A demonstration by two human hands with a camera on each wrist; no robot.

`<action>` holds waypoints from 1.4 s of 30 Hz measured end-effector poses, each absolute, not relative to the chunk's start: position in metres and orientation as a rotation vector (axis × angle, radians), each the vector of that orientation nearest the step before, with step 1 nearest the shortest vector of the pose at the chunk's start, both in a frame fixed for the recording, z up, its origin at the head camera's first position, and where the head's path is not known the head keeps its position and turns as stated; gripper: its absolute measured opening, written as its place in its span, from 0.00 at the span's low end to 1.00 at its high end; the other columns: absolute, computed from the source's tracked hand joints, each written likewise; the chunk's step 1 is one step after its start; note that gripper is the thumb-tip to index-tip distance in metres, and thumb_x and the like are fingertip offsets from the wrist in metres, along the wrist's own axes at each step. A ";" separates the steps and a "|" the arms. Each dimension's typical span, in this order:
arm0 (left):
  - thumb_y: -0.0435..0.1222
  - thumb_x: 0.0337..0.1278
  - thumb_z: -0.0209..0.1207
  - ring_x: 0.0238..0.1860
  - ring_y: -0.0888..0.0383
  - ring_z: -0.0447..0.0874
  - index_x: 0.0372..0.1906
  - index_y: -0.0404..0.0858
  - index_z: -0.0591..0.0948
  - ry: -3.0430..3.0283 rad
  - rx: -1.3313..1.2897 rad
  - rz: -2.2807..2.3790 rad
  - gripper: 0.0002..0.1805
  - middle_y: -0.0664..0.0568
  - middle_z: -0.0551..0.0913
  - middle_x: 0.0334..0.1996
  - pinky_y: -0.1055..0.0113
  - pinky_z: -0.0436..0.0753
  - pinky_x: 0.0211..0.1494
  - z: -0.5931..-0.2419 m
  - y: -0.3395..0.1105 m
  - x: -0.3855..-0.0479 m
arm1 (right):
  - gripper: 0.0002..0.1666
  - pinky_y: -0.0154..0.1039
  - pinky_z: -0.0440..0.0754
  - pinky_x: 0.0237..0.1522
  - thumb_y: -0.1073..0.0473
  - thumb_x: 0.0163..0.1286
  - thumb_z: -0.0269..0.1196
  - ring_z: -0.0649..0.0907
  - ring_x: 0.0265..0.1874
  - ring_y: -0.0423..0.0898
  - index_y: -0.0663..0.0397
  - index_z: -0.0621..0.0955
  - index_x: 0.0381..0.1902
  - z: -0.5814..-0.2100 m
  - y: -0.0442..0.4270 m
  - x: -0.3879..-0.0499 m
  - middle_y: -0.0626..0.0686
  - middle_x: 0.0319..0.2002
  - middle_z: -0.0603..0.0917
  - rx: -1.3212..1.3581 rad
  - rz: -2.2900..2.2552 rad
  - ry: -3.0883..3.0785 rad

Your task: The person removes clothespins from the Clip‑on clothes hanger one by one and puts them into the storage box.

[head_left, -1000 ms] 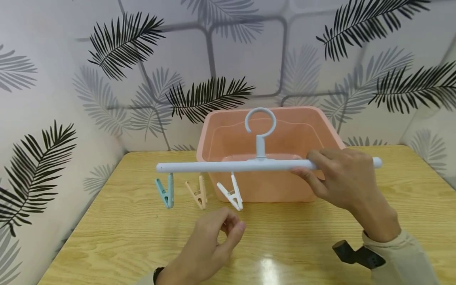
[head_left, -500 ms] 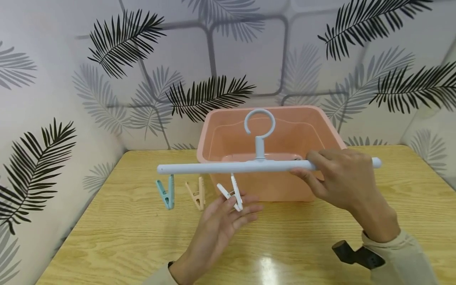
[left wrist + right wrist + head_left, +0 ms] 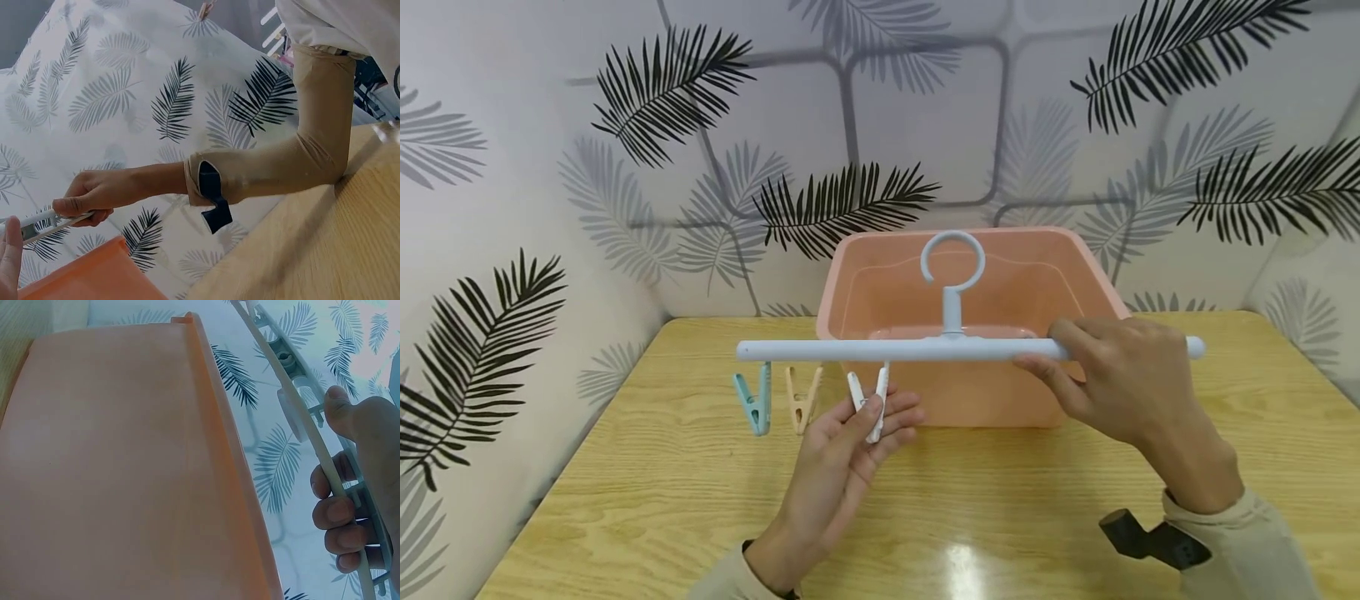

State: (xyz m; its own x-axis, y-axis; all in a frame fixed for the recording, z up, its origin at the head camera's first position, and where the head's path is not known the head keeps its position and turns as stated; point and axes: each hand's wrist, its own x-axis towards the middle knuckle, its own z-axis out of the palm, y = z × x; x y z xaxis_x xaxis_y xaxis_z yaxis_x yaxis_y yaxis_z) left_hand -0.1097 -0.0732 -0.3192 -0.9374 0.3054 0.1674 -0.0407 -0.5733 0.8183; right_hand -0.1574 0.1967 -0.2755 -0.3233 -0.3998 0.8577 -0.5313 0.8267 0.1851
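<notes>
My right hand (image 3: 1123, 375) grips the right part of a pale blue hanger bar (image 3: 887, 350), held level with its round hook upward. In the right wrist view the fingers curl round the bar's hollow underside. Three clips hang under the bar's left half: a teal clip (image 3: 760, 404), a beige clip (image 3: 802, 404) and a white clip (image 3: 880, 400). My left hand (image 3: 838, 467) pinches the white clip, thumb in front and the other fingers extended behind it. In the left wrist view only part of the left hand (image 3: 9, 256) shows at the edge.
Behind the hanger a pink plastic tub (image 3: 955, 400) stands on the wooden table (image 3: 662, 500), near the leaf-patterned backdrop (image 3: 895, 108). A dark strap device (image 3: 1153, 540) sits at the right sleeve.
My left hand has opened out from a loose curl, reached up to the white clip and taken hold of it. The clip has turned more upright. My right hand has stayed in place.
</notes>
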 end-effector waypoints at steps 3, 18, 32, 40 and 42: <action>0.33 0.72 0.49 0.47 0.53 0.85 0.57 0.22 0.66 1.519 0.516 2.571 0.19 0.40 0.82 0.49 0.61 0.80 0.53 -0.323 -0.075 -0.110 | 0.38 0.34 0.45 0.11 0.24 0.69 0.38 0.51 0.08 0.39 0.48 0.64 0.18 -0.276 0.197 -0.157 0.43 0.09 0.60 0.704 0.153 -1.966; 0.19 0.57 0.58 0.24 0.61 0.85 0.40 0.26 0.76 3.022 1.277 1.796 0.07 0.45 0.83 0.27 0.79 0.79 0.27 -0.329 -0.085 -0.115 | 0.37 0.33 0.47 0.13 0.25 0.70 0.39 0.55 0.09 0.37 0.47 0.69 0.20 -0.277 0.205 -0.158 0.42 0.10 0.61 0.788 0.166 -2.018; 0.20 0.51 0.63 0.23 0.60 0.77 0.39 0.24 0.74 3.403 1.274 1.390 0.11 0.47 0.78 0.24 0.72 0.78 0.24 -0.335 -0.083 -0.116 | 0.37 0.33 0.46 0.12 0.24 0.69 0.38 0.56 0.08 0.38 0.47 0.67 0.19 -0.284 0.202 -0.157 0.42 0.10 0.60 0.757 0.155 -2.012; 0.18 0.44 0.64 0.28 0.51 0.86 0.45 0.21 0.76 3.590 1.337 1.126 0.19 0.38 0.84 0.31 0.64 0.83 0.25 -0.329 -0.091 -0.117 | 0.37 0.33 0.46 0.11 0.25 0.70 0.38 0.56 0.08 0.39 0.48 0.68 0.20 -0.284 0.199 -0.156 0.42 0.11 0.59 0.763 0.139 -2.027; 0.19 0.45 0.65 0.28 0.50 0.86 0.45 0.21 0.76 3.585 1.334 1.112 0.18 0.39 0.84 0.31 0.64 0.83 0.25 -0.328 -0.091 -0.117 | 0.37 0.33 0.45 0.12 0.25 0.70 0.37 0.56 0.08 0.38 0.48 0.67 0.20 -0.285 0.198 -0.156 0.42 0.11 0.58 0.759 0.138 -2.021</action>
